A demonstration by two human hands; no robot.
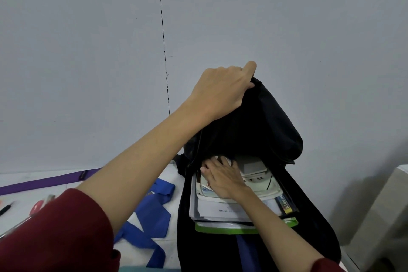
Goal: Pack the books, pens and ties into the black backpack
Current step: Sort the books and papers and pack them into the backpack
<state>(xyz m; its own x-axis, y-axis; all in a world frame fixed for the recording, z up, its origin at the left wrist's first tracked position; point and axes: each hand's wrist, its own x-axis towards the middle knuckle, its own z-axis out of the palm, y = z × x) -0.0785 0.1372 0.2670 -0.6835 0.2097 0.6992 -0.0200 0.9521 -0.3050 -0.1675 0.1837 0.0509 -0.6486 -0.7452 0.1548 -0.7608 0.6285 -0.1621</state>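
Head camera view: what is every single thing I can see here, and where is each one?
backpack: one, black, lying open on the table, right of centre
books: a stack, mostly white with a green-edged one lowest, inside the backpack
blue tie: one, on the table left of the backpack
purple tie: one, along the table's far left edge
pens: count unclear, one black, at the far left
table: one, white
wall: grey, behind
left hand: grips the backpack's raised flap
right hand: rests flat on the books
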